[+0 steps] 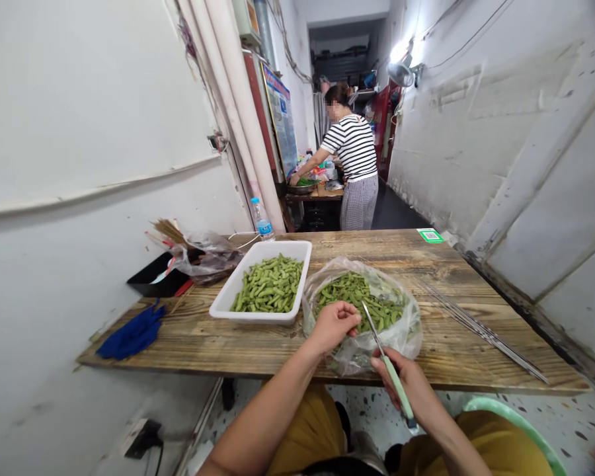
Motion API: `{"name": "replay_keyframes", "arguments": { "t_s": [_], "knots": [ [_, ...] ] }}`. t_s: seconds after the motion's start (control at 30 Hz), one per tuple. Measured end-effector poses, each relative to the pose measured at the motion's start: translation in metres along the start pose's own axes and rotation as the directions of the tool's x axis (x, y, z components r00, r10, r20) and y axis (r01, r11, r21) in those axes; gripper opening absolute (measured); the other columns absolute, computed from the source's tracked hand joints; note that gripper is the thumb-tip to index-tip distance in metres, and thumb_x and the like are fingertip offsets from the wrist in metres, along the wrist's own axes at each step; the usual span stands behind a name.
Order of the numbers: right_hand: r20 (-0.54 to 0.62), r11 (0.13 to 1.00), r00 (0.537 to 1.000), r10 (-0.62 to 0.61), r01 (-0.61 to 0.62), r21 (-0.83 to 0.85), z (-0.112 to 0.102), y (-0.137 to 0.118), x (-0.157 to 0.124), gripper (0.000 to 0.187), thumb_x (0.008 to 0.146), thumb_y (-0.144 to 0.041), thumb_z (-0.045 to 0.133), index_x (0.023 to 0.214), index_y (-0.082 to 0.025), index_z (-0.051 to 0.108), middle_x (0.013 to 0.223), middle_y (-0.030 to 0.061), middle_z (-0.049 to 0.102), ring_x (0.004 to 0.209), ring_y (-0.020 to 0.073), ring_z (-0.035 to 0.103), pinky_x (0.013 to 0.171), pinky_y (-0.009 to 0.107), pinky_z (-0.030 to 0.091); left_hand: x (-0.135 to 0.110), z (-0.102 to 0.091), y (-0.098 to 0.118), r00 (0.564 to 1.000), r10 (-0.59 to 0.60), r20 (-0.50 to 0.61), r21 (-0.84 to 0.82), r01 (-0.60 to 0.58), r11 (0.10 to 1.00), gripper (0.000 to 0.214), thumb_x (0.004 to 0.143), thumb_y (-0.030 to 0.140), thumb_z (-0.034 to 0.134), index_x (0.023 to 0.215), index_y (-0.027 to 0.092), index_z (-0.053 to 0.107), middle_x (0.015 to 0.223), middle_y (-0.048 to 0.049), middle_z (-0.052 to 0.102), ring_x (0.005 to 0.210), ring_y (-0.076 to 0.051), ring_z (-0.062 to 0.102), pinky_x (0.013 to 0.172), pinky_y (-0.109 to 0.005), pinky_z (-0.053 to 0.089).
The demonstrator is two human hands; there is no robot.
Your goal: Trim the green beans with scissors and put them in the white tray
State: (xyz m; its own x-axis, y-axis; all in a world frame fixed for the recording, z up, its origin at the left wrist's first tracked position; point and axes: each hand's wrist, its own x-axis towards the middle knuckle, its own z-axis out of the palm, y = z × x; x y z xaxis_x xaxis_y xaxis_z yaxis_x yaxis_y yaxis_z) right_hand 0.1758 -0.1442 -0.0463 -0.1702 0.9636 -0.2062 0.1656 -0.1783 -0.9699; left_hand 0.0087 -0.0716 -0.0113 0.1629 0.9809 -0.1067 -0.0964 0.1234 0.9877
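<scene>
My left hand [333, 324] dips into the clear plastic bag [407, 334], fingers bunched narrow over the green pods [353, 289]; whether one is pinched I cannot tell. My right hand [407, 385] is at five o'clock from it, wrapped around a green-handled blade [387, 365] whose metal tip points to eleven o'clock, over the bag. At ten o'clock from the bag, just beside it, a white tray [227, 308] holds more pods. Metal skewers [480, 328] lie at three o'clock on the wooden table [426, 261]. A person in a striped shirt [354, 147] works at twelve o'clock, well apart.
</scene>
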Motion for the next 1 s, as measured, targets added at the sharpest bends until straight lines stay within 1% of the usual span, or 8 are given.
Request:
{"name": "replay_keyframes", "arguments": {
  "t_s": [0.07, 0.17, 0.3, 0.4, 0.5, 0.63, 0.87, 1.0],
  "knots": [
    [0.039, 0.999, 0.999, -0.009, 0.007, 0.035, 0.0, 0.0, -0.001, 0.05, 0.075, -0.059, 0.056, 0.104, -0.019, 0.054, 0.046, -0.0092, 0.041, 0.037, 0.0097, 0.039, 0.038, 0.022, 0.034, 0.0, 0.001, 0.002, 0.999, -0.036, -0.019, -0.161, 0.033, 0.986, 0.037, 0.056, 0.035, 0.078, 0.074, 0.015, 0.053, 0.056, 0.0038, 0.057, 0.051, -0.011, 0.059, 0.054, -0.023, 0.048],
    [0.059, 0.996, 0.998, -0.032, 0.027, 0.082, -0.001, -0.007, -0.005, 0.056, 0.077, -0.066, 0.047, 0.106, -0.019, 0.052, 0.057, -0.0053, 0.048, 0.048, 0.0126, 0.048, 0.047, 0.025, 0.043, -0.002, 0.004, 0.005, 0.999, -0.017, -0.05, -0.321, 0.0, 0.947, 0.044, 0.053, 0.035, 0.081, 0.076, 0.015, 0.049, 0.062, 0.002, 0.061, 0.062, -0.014, 0.065, 0.062, -0.026, 0.052],
    [0.081, 0.997, 0.996, -0.036, 0.03, 0.073, 0.0, -0.018, -0.01, 0.055, 0.079, -0.065, 0.044, 0.105, -0.018, 0.053, 0.059, -0.0048, 0.05, 0.047, 0.0126, 0.05, 0.047, 0.026, 0.045, -0.005, 0.007, 0.007, 0.994, 0.001, -0.112, -0.378, -0.043, 0.925, 0.041, 0.055, 0.032, 0.081, 0.076, 0.015, 0.05, 0.062, 0.0022, 0.061, 0.061, -0.011, 0.064, 0.059, -0.021, 0.049],
    [0.052, 0.997, 0.998, -0.034, 0.03, 0.069, 0.002, -0.024, -0.011, 0.054, 0.077, -0.065, 0.047, 0.102, -0.017, 0.056, 0.055, -0.0057, 0.048, 0.043, 0.0112, 0.047, 0.043, 0.024, 0.043, -0.007, 0.009, 0.007, 0.989, -0.014, -0.145, -0.416, -0.048, 0.908, 0.04, 0.054, 0.031, 0.081, 0.071, 0.015, 0.048, 0.061, 0.002, 0.061, 0.065, -0.013, 0.065, 0.062, -0.023, 0.05],
    [0.062, 0.997, 0.997, -0.038, 0.033, 0.076, 0.004, -0.026, -0.011, 0.052, 0.077, -0.062, 0.05, 0.1, -0.016, 0.056, 0.056, -0.0057, 0.048, 0.042, 0.0103, 0.046, 0.04, 0.023, 0.041, -0.009, 0.011, 0.006, 0.988, -0.035, -0.149, -0.422, -0.032, 0.906, 0.04, 0.053, 0.03, 0.082, 0.068, 0.014, 0.047, 0.061, 0.0009, 0.062, 0.066, -0.014, 0.066, 0.065, -0.024, 0.051],
    [0.099, 0.996, 0.994, -0.051, 0.044, 0.077, 0.006, -0.023, -0.009, 0.048, 0.081, -0.058, 0.048, 0.102, -0.016, 0.053, 0.057, -0.006, 0.047, 0.042, 0.0093, 0.045, 0.04, 0.022, 0.04, -0.011, 0.013, 0.004, 0.989, -0.052, -0.14, -0.407, -0.01, 0.913, 0.039, 0.053, 0.03, 0.082, 0.066, 0.014, 0.049, 0.061, -0.0002, 0.063, 0.064, -0.014, 0.066, 0.064, -0.025, 0.051],
    [0.103, 0.997, 0.994, -0.036, 0.029, 0.066, 0.006, -0.016, -0.002, 0.045, 0.082, -0.058, 0.048, 0.101, -0.017, 0.053, 0.053, -0.0082, 0.043, 0.036, 0.0072, 0.039, 0.034, 0.019, 0.036, -0.011, 0.017, 0.0, 0.986, -0.034, -0.162, -0.363, -0.027, 0.931, 0.037, 0.054, 0.032, 0.081, 0.066, 0.014, 0.051, 0.06, -0.0017, 0.065, 0.062, -0.015, 0.066, 0.06, -0.025, 0.051],
    [0.103, 0.999, 0.994, -0.039, 0.037, 0.022, 0.005, -0.013, 0.001, 0.047, 0.08, -0.06, 0.049, 0.1, -0.017, 0.052, 0.048, -0.0095, 0.04, 0.035, 0.0068, 0.038, 0.034, 0.018, 0.035, -0.012, 0.017, -0.002, 0.981, -0.029, -0.191, -0.337, -0.038, 0.941, 0.036, 0.054, 0.032, 0.08, 0.063, 0.014, 0.05, 0.057, -0.0017, 0.064, 0.059, -0.014, 0.065, 0.058, -0.024, 0.05]
  ]
}}
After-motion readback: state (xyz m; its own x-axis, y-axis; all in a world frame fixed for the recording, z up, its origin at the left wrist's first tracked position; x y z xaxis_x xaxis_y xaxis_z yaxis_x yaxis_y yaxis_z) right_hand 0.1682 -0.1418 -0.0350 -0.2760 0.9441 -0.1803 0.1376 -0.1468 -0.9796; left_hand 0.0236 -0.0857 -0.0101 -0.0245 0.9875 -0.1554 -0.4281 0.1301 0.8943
